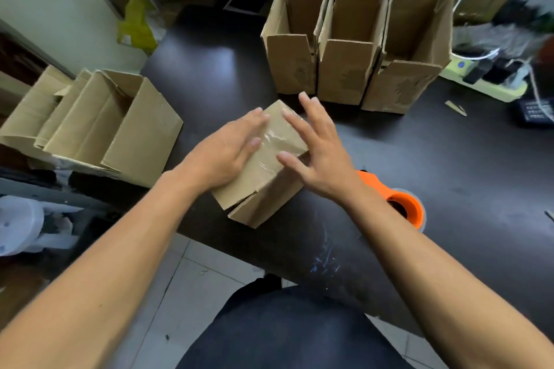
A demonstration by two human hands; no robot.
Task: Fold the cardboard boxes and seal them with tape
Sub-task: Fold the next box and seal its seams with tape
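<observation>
Pressing: your left hand [223, 156] lies flat, fingers straight, on the small cardboard box [269, 165].
Right hand [317, 153]: fingers spread, touching the clear tape [271, 144] on top.
Box: between your hands.
Tape dispenser [401, 204]: just behind your right wrist.

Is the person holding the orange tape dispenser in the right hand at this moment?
No, the orange tape dispenser lies on the table, while the right hand touches the small box with straight fingers.
</observation>
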